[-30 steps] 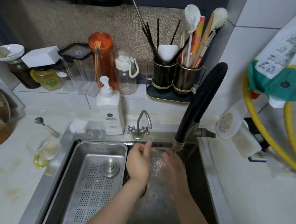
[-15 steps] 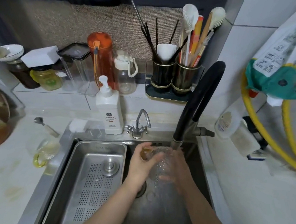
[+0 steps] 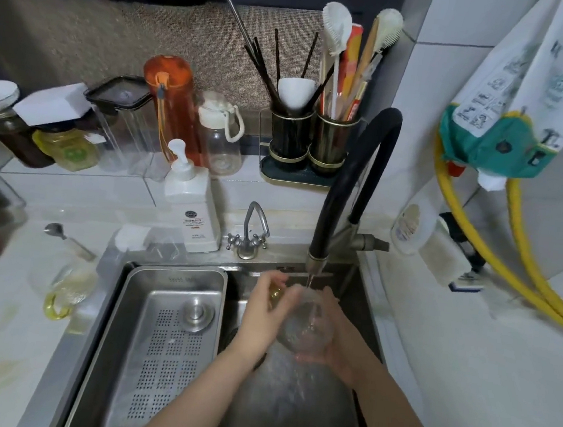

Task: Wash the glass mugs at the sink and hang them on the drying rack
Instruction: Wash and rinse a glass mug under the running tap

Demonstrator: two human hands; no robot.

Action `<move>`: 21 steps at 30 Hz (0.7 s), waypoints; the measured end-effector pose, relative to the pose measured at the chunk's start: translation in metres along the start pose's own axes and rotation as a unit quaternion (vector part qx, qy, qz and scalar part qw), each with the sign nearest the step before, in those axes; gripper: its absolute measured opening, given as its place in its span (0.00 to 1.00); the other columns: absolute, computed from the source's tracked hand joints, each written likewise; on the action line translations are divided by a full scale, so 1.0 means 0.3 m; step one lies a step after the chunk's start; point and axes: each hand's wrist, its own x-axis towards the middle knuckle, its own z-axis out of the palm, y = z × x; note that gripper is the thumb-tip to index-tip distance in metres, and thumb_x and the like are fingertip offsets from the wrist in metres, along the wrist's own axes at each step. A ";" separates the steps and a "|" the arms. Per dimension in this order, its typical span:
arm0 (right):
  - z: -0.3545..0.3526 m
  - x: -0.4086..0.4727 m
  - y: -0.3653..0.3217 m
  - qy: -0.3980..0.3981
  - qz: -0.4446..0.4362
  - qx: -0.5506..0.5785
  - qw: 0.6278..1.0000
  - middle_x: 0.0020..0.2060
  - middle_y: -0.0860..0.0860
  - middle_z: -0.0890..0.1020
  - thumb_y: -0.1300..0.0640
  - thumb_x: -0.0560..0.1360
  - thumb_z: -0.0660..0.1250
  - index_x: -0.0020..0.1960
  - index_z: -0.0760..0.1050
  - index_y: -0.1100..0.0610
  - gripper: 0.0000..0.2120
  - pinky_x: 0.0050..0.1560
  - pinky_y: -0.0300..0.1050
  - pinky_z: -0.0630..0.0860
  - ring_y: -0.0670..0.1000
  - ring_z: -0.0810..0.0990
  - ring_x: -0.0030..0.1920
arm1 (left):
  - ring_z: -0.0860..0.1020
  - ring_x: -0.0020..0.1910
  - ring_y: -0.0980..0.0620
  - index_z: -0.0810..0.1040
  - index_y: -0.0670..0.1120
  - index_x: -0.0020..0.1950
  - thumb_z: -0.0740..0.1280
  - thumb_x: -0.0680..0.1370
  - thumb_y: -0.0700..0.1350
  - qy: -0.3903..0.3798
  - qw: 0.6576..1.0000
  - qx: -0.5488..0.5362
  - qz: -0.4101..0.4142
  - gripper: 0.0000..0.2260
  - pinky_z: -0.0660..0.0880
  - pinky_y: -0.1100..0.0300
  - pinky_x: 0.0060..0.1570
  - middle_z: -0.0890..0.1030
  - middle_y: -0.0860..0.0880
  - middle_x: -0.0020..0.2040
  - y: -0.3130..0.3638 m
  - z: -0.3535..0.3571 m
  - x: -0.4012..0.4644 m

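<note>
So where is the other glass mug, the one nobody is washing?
In the head view, the other glass mug with a yellow handle sits on the white counter left of the sink, just in front of the spoon.

A clear glass mug (image 3: pixel 307 322) with an amber-yellow handle is showing under the black faucet hose (image 3: pixel 356 172). A second clear mug (image 3: pixel 66 290) with a yellow handle is lying on the white counter (image 3: pixel 3 341). The steel tray (image 3: pixel 164 339) is showing square blocks of punched holes. An orange bottle (image 3: pixel 170 106), a white pump bottle (image 3: pixel 193 205), black gold-banded holders (image 3: pixel 311 140) and yellow hoses (image 3: pixel 477 239) are standing out against the white tiles.
</note>
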 end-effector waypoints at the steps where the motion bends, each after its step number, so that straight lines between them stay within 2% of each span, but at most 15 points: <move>1: 0.013 -0.008 0.001 0.003 -0.038 -0.012 0.999 0.60 0.51 0.78 0.39 0.76 0.62 0.62 0.75 0.45 0.18 0.46 0.58 0.82 0.57 0.81 0.57 | 0.77 0.44 0.53 0.73 0.53 0.47 0.68 0.72 0.57 0.033 0.999 -0.001 -0.019 0.10 0.74 0.63 0.46 0.79 0.49 0.44 0.002 -0.010 0.013; 3: 0.033 -0.002 -0.006 0.010 -0.099 -0.076 0.992 0.62 0.47 0.77 0.43 0.75 0.66 0.63 0.72 0.38 0.16 0.44 0.55 0.83 0.53 0.80 0.58 | 0.75 0.35 0.58 0.73 0.50 0.39 0.69 0.73 0.56 0.067 0.997 0.020 -0.029 0.11 0.72 0.61 0.40 0.78 0.51 0.35 0.005 -0.031 0.040; 4: 0.041 0.005 -0.016 0.029 -0.110 -0.115 0.987 0.62 0.48 0.77 0.44 0.76 0.65 0.63 0.72 0.38 0.16 0.42 0.54 0.83 0.53 0.80 0.58 | 0.73 0.32 0.61 0.73 0.50 0.37 0.70 0.73 0.55 0.063 0.997 0.034 -0.020 0.11 0.71 0.63 0.38 0.76 0.54 0.32 0.007 -0.042 0.049; 6: 0.050 0.017 -0.047 0.080 -0.078 -0.154 0.982 0.63 0.53 0.75 0.43 0.78 0.62 0.67 0.70 0.44 0.19 0.36 0.52 0.83 0.57 0.79 0.57 | 0.71 0.31 0.63 0.73 0.50 0.34 0.71 0.72 0.55 0.030 0.998 0.053 -0.007 0.12 0.68 0.67 0.36 0.74 0.57 0.30 0.014 -0.065 0.047; 9: 0.047 0.028 -0.081 0.093 -0.037 -0.199 0.975 0.59 0.54 0.77 0.36 0.77 0.57 0.67 0.69 0.44 0.23 0.31 0.45 0.80 0.55 0.81 0.52 | 0.68 0.33 0.57 0.72 0.48 0.34 0.71 0.73 0.51 -0.020 0.997 0.072 -0.005 0.13 0.66 0.62 0.37 0.70 0.54 0.31 0.001 -0.106 0.034; 11: 0.040 0.032 -0.085 0.090 -0.048 -0.238 0.966 0.59 0.52 0.76 0.36 0.77 0.57 0.68 0.69 0.45 0.24 0.29 0.43 0.80 0.53 0.80 0.49 | 0.67 0.34 0.52 0.70 0.46 0.34 0.71 0.74 0.47 -0.035 0.998 0.038 -0.044 0.14 0.65 0.57 0.38 0.68 0.50 0.31 -0.007 -0.120 0.020; 15: 0.051 0.036 -0.077 0.111 -0.103 -0.283 0.947 0.54 0.48 0.75 0.39 0.78 0.56 0.66 0.72 0.46 0.20 0.28 0.42 0.79 0.48 0.78 0.44 | 0.66 0.34 0.50 0.69 0.45 0.34 0.71 0.74 0.46 -0.003 0.996 -0.011 -0.089 0.14 0.66 0.55 0.38 0.68 0.48 0.31 0.002 -0.111 0.003; 19: 0.060 0.006 -0.078 0.119 -0.150 -0.294 0.937 0.44 0.41 0.77 0.39 0.78 0.55 0.55 0.73 0.41 0.12 0.31 0.41 0.78 0.47 0.80 0.42 | 0.66 0.31 0.54 0.67 0.46 0.33 0.73 0.73 0.48 -0.004 0.997 -0.007 -0.076 0.16 0.67 0.58 0.36 0.66 0.53 0.28 0.022 -0.111 0.015; 21: 0.052 -0.002 -0.073 0.128 -0.191 -0.368 0.901 0.45 0.42 0.79 0.42 0.80 0.54 0.60 0.72 0.42 0.13 0.39 0.39 0.76 0.43 0.79 0.40 | 0.63 0.28 0.55 0.66 0.47 0.32 0.73 0.73 0.47 0.012 0.997 -0.018 -0.080 0.17 0.66 0.57 0.35 0.65 0.56 0.26 0.029 -0.112 0.029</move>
